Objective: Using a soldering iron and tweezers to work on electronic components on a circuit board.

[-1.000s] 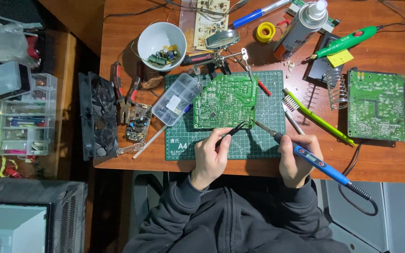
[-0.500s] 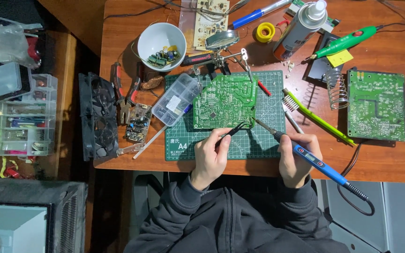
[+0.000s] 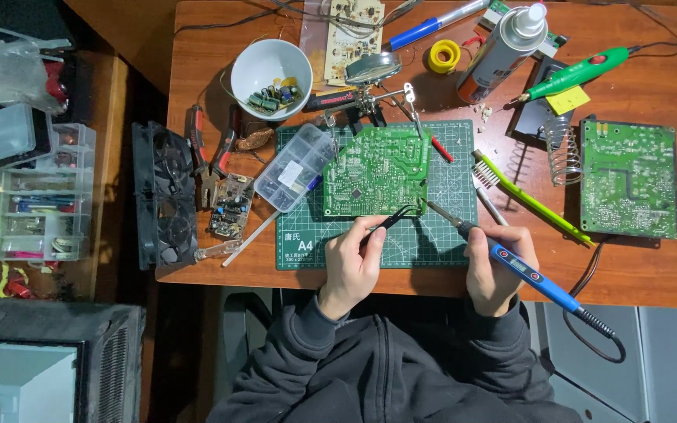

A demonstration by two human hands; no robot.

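From the head view, a green rectangular circuit board (image 3: 378,172), dotted with fine solder points and one small dark chip, lies on a green cutting mat (image 3: 448,235) near the middle of the wooden counter (image 3: 652,274). The left hand (image 3: 352,266) pinches black tweezers (image 3: 392,220), whose tips touch the board's near edge. The right hand (image 3: 493,270) grips a blue soldering iron (image 3: 523,270), its tip at that same edge. A white bowl (image 3: 270,78) of parts sits towards the far left corner.

you look down on reddish wooden desk (image 3: 636,266), evenly lit from above. darker wooden side surface (image 3: 111,94) sits left of it. dark floor shows in gap between. pale grey floor (image 3: 667,345) lies at lower right. black cabinet (image 3: 48,360) fills lower left corner.
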